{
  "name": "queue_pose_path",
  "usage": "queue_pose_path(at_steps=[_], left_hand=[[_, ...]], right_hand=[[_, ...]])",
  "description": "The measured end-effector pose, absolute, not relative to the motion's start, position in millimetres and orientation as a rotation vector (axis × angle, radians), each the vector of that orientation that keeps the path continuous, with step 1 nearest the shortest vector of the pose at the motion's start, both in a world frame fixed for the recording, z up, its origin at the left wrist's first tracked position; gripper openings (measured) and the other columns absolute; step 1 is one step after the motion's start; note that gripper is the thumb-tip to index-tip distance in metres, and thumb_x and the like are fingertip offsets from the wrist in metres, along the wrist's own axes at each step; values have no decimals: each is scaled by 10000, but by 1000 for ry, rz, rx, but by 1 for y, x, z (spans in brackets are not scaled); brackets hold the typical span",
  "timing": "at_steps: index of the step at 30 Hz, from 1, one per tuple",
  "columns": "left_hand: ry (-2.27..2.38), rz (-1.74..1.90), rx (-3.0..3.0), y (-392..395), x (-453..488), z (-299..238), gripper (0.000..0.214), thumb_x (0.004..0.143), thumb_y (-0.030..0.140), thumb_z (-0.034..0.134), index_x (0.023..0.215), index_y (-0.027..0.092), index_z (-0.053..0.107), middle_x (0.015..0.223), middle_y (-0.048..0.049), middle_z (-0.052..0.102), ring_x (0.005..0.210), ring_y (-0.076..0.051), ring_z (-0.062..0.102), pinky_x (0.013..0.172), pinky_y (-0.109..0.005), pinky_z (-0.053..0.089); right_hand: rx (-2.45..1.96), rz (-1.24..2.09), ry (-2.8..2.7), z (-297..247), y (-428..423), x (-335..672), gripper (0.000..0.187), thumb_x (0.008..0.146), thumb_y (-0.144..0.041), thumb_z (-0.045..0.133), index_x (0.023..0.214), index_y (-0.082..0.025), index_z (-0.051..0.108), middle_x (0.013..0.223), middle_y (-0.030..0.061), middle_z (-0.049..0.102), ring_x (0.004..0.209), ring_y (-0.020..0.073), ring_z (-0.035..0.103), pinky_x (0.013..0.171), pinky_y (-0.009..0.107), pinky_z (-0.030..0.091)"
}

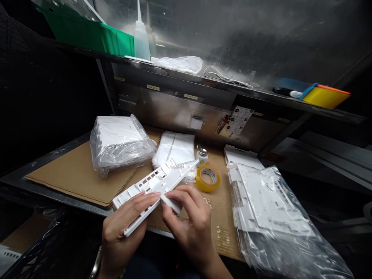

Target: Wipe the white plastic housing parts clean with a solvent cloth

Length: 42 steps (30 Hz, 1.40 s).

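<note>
As left hand (124, 221) grips white panel (174, 179), right hand (193, 217) pinches white wad (172, 203), tape (207, 188) beyond

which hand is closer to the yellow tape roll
Right. The right hand is on the near side of the tape roll, slightly to its left, not touching it; the left hand is farther left, holding the white panel.

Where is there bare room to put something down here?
Best: the cardboard left of and in front of the left bag. A narrower strip runs between the tape and right bag. Crowded: around the bottle and white packets.
</note>
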<state>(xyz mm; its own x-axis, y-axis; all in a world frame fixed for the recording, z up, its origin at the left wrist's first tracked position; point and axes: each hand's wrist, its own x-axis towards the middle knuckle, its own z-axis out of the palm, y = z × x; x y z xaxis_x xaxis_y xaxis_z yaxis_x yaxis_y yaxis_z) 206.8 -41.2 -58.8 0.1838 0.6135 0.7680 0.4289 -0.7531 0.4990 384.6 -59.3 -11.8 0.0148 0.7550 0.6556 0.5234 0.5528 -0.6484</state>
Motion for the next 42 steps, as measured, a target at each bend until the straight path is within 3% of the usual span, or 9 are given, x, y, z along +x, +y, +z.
queue_pose_path(at_steps=[7,29,35,39,42], left_hand=[[939,1623,2333,-37,210,-59,439,873,-68,628,1222,184,713,1162,-61,772,1084,-217,726,1026,-367,555],[955,1532,2244,-37,207,-68,403,878,-8,678,1199,232,722,1116,-40,775,1074,-196,717,1047,-331,522],[915,1504,2209,-37,207,-64,407,908,6,630,1221,255,706,1148,-21,769,1081,-152,716,1013,-235,520],[1006,1530,2077,-37,207,-59,339,876,76,735,1139,289,751,1068,10,789,992,-154,737,990,-235,534],[1093,1485,1789,-36,206,-51,197,838,207,811,1006,309,797,1004,26,804,919,-167,751,883,-211,581]], right_hand=[[-1066,184,-1632,-12,-58,387,174,875,-73,659,1000,-190,687,918,48,672,849,176,627,747,305,527],[-1153,149,-1587,-21,-57,392,111,922,-113,646,981,-184,708,908,57,674,848,182,625,753,308,508],[-1074,190,-1685,-23,-56,388,135,915,-101,641,1008,-174,706,900,47,681,818,168,617,728,296,511],[-1227,34,-1460,-21,-43,423,80,931,-164,670,971,-178,738,906,48,691,834,166,638,742,301,527],[-1256,-57,-1105,-13,-46,452,81,906,-263,734,951,-197,743,922,38,697,876,173,659,779,312,539]])
